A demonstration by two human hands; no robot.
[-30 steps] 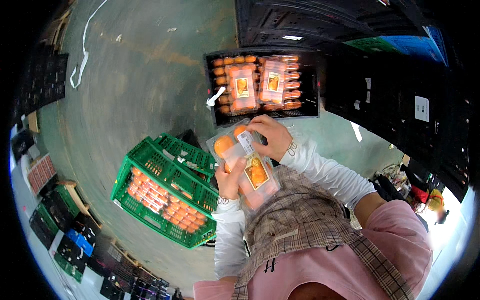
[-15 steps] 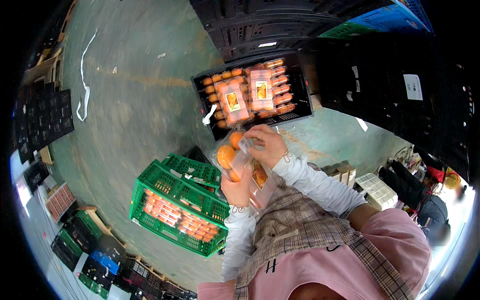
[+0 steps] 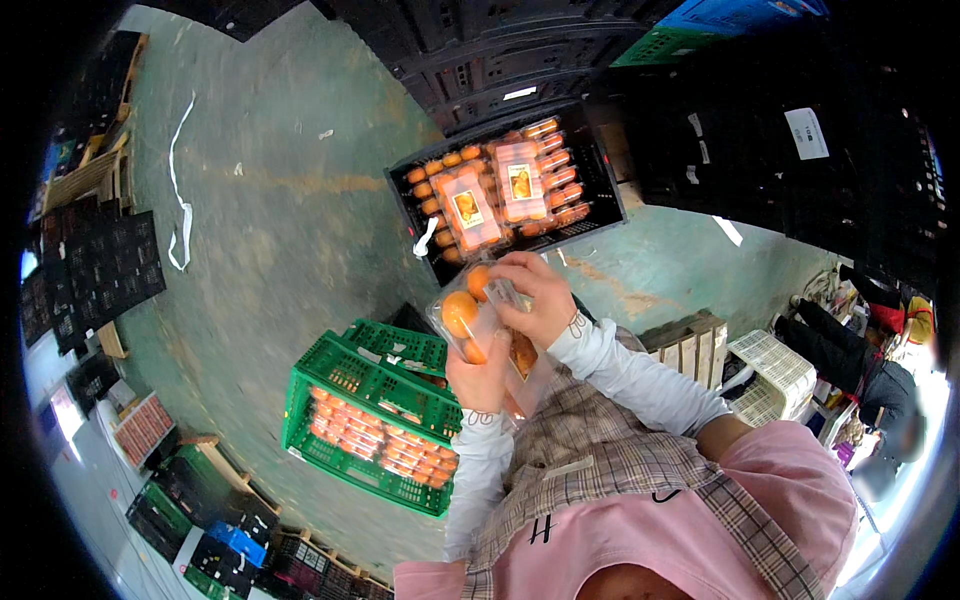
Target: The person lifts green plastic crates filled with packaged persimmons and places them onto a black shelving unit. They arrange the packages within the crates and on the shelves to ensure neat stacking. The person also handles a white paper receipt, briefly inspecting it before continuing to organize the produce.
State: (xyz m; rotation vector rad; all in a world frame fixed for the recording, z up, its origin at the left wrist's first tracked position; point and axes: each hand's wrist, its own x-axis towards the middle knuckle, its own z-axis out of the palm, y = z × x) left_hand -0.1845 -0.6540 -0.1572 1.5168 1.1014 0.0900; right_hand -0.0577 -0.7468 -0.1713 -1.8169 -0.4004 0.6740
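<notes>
My left hand [image 3: 478,382] is closed round the near side of a clear plastic fruit pack [image 3: 524,388] in front of my apron. Round orange fruits [image 3: 460,313] show through its far end, and part of a printed label lies between my hands. With fingers bent, my right hand [image 3: 540,300] pinches clear film at the pack's far right corner. Just beyond stands a black crate [image 3: 612,185] holding several rows of packed orange fruits. Two labelled packs, a left one [image 3: 468,235] and a right one [image 3: 521,200], lie on top of those rows.
Green crates [image 3: 300,420] with packed fruit stand at the left. Black crates [image 3: 740,150] are stacked at the far right and behind. A wooden crate [image 3: 690,345] and a cream plastic basket [image 3: 785,375] sit to the right. White strapping [image 3: 180,220] lies on the floor.
The whole view has shifted slightly. My right fingers have moved a little at the film on the pack's corner, while my left hand keeps its hold.
</notes>
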